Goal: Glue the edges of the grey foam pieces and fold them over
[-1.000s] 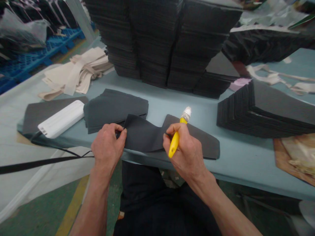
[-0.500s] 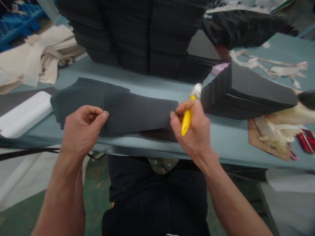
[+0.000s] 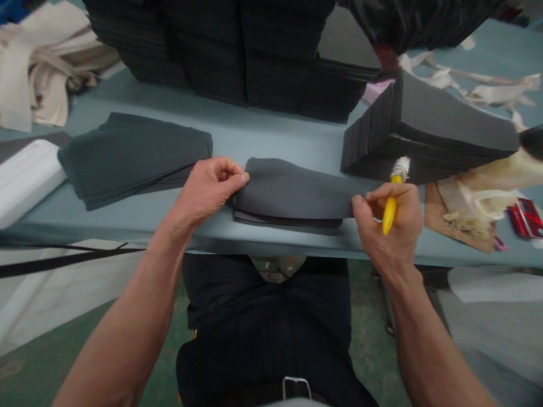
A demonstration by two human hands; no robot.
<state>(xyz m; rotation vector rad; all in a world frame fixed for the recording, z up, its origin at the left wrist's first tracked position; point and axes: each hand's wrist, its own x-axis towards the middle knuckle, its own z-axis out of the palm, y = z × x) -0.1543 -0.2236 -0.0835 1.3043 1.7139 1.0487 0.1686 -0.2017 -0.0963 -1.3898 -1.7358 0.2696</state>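
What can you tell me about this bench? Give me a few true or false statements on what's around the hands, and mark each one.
The right hand holds a yellow-handled tool. True.

The left hand holds scissors. False: it is at the left end of a folded dark piece.

A white block lies at the left of the table. True.

The stack right of the hands is cream cloth. False: it is dark grey sheets.
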